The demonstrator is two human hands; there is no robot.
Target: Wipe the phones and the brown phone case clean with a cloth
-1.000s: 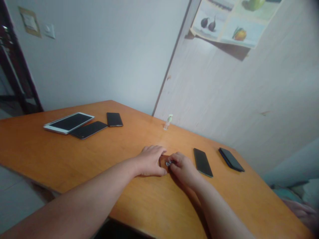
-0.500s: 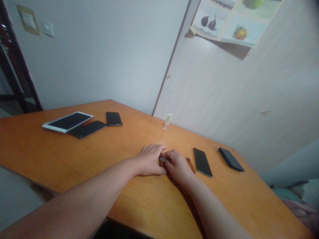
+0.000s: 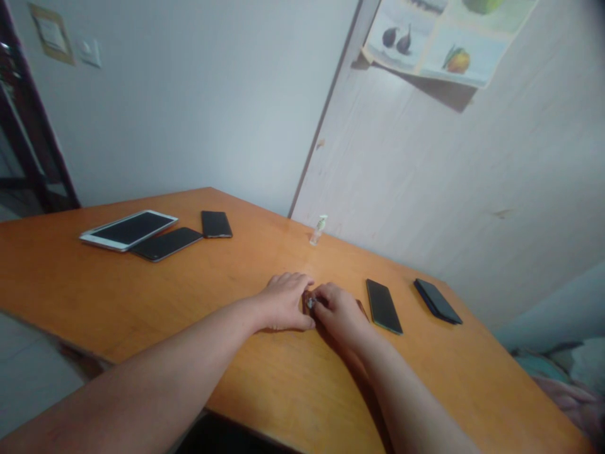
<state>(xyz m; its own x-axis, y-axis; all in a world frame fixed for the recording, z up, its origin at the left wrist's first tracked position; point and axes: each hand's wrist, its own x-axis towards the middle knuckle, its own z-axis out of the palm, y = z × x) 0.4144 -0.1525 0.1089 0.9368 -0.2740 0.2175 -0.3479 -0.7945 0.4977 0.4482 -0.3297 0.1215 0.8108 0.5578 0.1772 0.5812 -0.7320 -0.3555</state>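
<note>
Flat on the table lies a brown, amber-edged thing that looks like a phone case [image 3: 307, 305], mostly hidden under my hands. My left hand [image 3: 287, 304] grips its left end between thumb and fingers. Over its middle, my right hand [image 3: 336, 310] is closed in a pinch, fingertips down beside a small pale, shiny spot. What those fingertips hold, if anything, is too small to make out. The case's amber right edge shows just past my right hand. A dark phone [image 3: 384, 306] lies to the right of that hand.
On the wooden table [image 3: 283, 384], a white tablet [image 3: 127, 230] and two dark phones [image 3: 167, 244] lie at left. A small clear pump bottle [image 3: 318, 231] stands near the wall. Another dark flat device [image 3: 437, 301] rests by the right edge.
My right hand has shifted and turned slightly over the case, so less of its amber right edge shows. My left hand stays in place.
</note>
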